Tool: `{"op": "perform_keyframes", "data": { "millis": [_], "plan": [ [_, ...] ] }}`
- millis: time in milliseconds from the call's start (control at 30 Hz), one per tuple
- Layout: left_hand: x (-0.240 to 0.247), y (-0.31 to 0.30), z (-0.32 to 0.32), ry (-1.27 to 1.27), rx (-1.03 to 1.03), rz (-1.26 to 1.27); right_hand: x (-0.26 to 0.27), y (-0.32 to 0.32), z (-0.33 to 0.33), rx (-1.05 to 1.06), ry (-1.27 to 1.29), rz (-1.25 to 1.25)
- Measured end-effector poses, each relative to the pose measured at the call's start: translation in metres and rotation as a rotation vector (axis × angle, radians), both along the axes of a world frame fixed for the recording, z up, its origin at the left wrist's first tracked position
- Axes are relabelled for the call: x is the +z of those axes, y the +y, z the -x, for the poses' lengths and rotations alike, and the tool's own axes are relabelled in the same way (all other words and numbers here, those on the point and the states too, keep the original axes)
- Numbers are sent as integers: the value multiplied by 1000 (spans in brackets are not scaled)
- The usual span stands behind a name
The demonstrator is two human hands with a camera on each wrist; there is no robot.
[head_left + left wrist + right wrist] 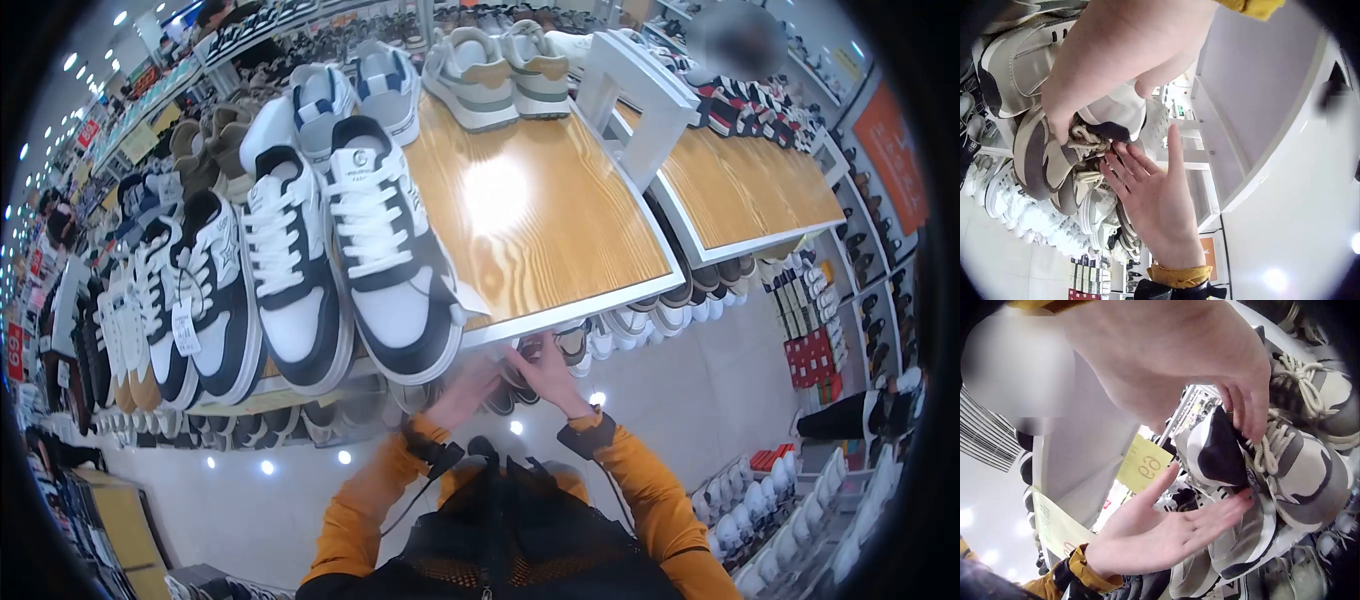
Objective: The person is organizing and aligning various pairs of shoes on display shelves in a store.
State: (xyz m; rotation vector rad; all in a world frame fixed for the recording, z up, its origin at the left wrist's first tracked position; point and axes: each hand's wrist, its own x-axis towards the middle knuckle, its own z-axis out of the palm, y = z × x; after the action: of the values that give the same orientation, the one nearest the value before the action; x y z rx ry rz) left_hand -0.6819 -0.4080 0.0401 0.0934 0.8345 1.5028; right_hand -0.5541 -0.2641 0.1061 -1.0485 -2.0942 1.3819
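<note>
Below the front edge of the wooden display top [545,270], my left hand [468,388] and right hand [552,374] reach to the lower shelf. Grey-and-beige sneakers [1310,478] with cream laces [1272,447] stand there, toes outward. In the right wrist view, my left hand [1154,537] has straight fingers, their tips at a grey shoe. My right hand [1172,356] hangs above with fingertips at the laces. A white-and-black shoe [1213,450] lies between the hands. The left wrist view shows my right palm [1163,206] spread; my left hand's [1129,50] fingertips are partly hidden.
Black-and-white sneakers [385,290] line the display top's left side, with beige-and-green ones [485,80] at its back. A second wooden display [750,190] stands at right. Yellow price signs [1144,464] hang by the lower shelf. Rows of white shoes [745,500] stand lower right.
</note>
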Motion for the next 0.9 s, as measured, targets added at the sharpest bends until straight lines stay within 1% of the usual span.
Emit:
{"op": "perform_keyframes", "data": {
  "millis": [33,67,133,167,200,267,300,333,367,400,467,500,567,600,633,667,700,733,800,833,867,900],
  "plan": [
    [3,6,1,86,9,18,-9,4,4,62,-29,56],
    [0,12,4,98,-11,16,-13,2,10,42,-17,55],
    [-20,24,10,392,-103,-117,-14,1,23,29,32,23],
    [-20,29,10,274,-55,-24,-10,7,26,65,-109,133],
    [-20,33,10,285,-69,-32,-6,12,28,50,-96,127],
    [-17,32,8,173,28,71,-2,13,27,119,-155,210],
    [-13,31,8,195,23,35,-10,13,28,116,-153,209],
    [-9,33,8,196,23,30,-23,14,30,94,-115,131],
    [9,33,6,233,26,68,-30,13,29,75,-80,56],
    [19,32,5,270,33,106,-23,11,27,81,-81,53],
    [19,29,7,279,44,107,-10,10,20,123,-3,219],
    [19,27,7,287,44,110,-13,10,19,134,-3,216],
    [25,19,3,238,72,60,-19,7,8,193,284,309],
    [30,16,1,191,90,9,-17,7,-1,201,283,307],
    [21,11,1,194,97,8,-14,7,-12,215,245,444],
    [2,4,2,183,83,-86,-11,7,-21,230,208,578],
    [-1,-2,-2,173,65,-178,-16,5,-29,277,308,524],
    [-4,-8,-10,180,69,-178,-21,2,-44,283,313,524],
    [10,-18,-32,369,-83,6,-16,-3,-75,323,114,598],
    [3,-26,-40,455,-160,35,-19,-7,-91,358,104,617],
    [-14,-32,-48,561,-220,-27,-24,-9,-107,395,95,631],
    [-3,-36,-62,562,-243,59,-31,-10,-121,439,78,627]
  ]
}}
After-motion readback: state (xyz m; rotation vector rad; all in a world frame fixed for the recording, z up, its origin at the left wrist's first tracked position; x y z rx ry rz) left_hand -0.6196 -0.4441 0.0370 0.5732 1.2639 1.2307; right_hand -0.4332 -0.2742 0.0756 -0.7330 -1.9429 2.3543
